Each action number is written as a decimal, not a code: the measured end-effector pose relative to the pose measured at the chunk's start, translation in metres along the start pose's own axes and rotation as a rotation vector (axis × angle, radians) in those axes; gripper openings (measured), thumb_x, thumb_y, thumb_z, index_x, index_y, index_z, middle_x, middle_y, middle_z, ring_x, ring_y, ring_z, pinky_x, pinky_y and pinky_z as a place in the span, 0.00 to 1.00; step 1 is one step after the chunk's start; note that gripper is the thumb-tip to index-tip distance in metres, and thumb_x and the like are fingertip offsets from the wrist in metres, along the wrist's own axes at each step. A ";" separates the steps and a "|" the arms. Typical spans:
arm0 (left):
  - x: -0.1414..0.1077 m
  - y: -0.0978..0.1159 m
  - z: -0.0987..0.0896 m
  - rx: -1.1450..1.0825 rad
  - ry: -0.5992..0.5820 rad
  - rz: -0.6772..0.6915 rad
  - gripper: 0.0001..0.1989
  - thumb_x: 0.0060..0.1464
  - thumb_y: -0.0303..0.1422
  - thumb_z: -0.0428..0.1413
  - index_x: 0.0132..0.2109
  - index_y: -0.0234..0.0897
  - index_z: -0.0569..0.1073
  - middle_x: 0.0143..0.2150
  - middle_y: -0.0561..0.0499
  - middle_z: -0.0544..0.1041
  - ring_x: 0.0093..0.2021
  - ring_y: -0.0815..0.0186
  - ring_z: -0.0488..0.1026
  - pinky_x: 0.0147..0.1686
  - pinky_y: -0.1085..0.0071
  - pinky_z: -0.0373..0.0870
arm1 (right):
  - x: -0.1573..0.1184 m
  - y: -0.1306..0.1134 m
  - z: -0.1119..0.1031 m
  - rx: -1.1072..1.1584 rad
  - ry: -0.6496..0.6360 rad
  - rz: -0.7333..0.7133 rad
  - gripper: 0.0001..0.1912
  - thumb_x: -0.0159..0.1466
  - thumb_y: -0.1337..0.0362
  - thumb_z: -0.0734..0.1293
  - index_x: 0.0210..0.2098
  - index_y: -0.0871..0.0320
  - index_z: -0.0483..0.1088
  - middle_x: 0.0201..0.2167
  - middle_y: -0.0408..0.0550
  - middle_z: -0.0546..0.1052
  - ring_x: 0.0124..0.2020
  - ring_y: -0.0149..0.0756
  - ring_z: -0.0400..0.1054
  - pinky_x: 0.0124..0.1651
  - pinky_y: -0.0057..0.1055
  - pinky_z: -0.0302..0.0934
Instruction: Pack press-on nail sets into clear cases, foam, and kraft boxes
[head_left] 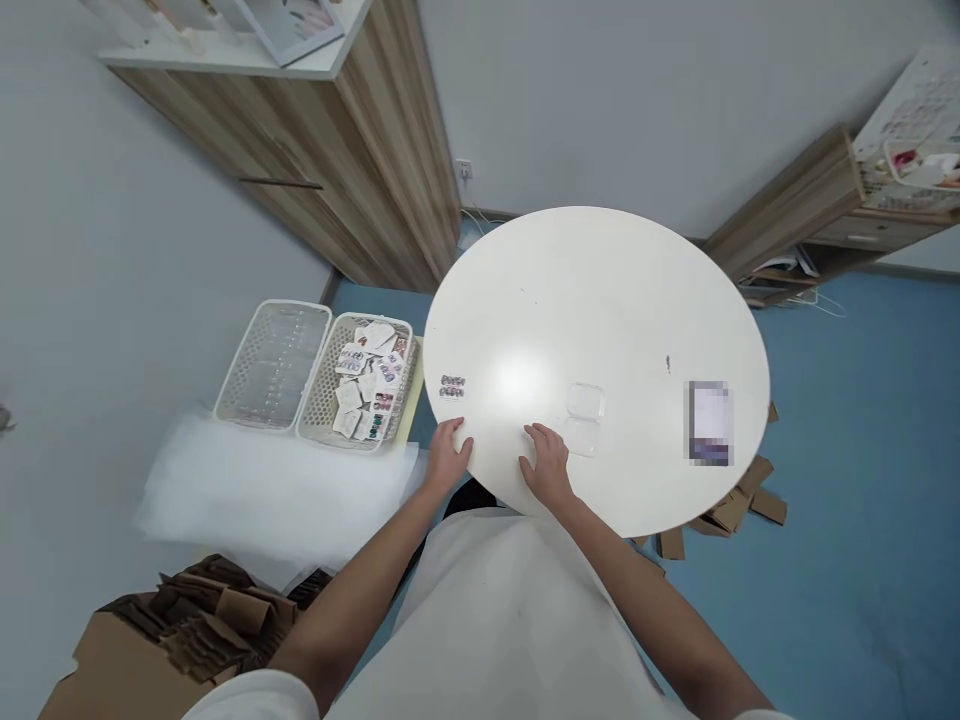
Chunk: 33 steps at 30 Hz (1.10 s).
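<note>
My left hand [448,457] rests at the near left edge of the round white table [585,260], thumb and fingers apart, holding nothing. Just beyond its fingertips lies a small card of press-on nails [452,387], set out in two rows. To the right, my right hand [547,467] is over the near edge with its fingers spread and slightly curled; nothing shows in it. Right beside it, a clear plastic case [585,420] lies opened out on the tabletop. Farther right are a small dark strip [668,364] and a pixelated rectangular item [709,423].
Left of the table stand a white basket of nail cards [337,405] and another basket with clear plastic cases [219,400]. White packing sheets [277,490] and flattened cardboard [202,630] lie nearer. A wooden cabinet [360,180] stands behind; cardboard pieces [731,510] lie under the right side.
</note>
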<state>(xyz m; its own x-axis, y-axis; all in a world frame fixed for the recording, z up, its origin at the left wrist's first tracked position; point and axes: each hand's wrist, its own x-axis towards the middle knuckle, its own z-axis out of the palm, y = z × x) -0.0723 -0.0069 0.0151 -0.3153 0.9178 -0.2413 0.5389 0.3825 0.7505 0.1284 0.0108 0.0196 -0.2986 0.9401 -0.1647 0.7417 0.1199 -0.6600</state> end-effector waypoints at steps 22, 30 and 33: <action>0.115 -0.026 -0.055 0.486 -0.307 0.213 0.28 0.47 0.32 0.54 0.56 0.40 0.56 0.46 0.45 0.64 0.47 0.58 0.63 0.42 0.66 0.59 | 0.133 -0.092 0.072 -0.314 -0.209 0.241 0.32 0.55 0.61 0.63 0.56 0.51 0.47 0.47 0.51 0.61 0.47 0.41 0.55 0.45 0.37 0.49; 0.109 -0.021 -0.053 0.403 -0.248 0.202 0.25 0.45 0.28 0.55 0.52 0.40 0.59 0.48 0.45 0.67 0.50 0.57 0.62 0.48 0.60 0.54 | 0.133 -0.093 0.075 -0.285 -0.166 0.256 0.34 0.54 0.64 0.64 0.57 0.52 0.46 0.47 0.52 0.62 0.47 0.43 0.55 0.45 0.40 0.50; 0.103 -0.023 -0.050 0.360 -0.189 0.207 0.25 0.46 0.27 0.54 0.52 0.40 0.58 0.47 0.46 0.68 0.49 0.57 0.63 0.49 0.58 0.52 | 0.129 -0.092 0.077 -0.213 -0.124 0.250 0.38 0.54 0.66 0.64 0.58 0.54 0.41 0.47 0.52 0.63 0.48 0.44 0.56 0.48 0.43 0.50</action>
<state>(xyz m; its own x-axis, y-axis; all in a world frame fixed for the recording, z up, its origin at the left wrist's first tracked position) -0.1564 0.0739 0.0036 -0.0423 0.9694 -0.2419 0.8235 0.1710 0.5410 -0.0243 0.0970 0.0026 -0.1525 0.9044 -0.3985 0.9059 -0.0332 -0.4221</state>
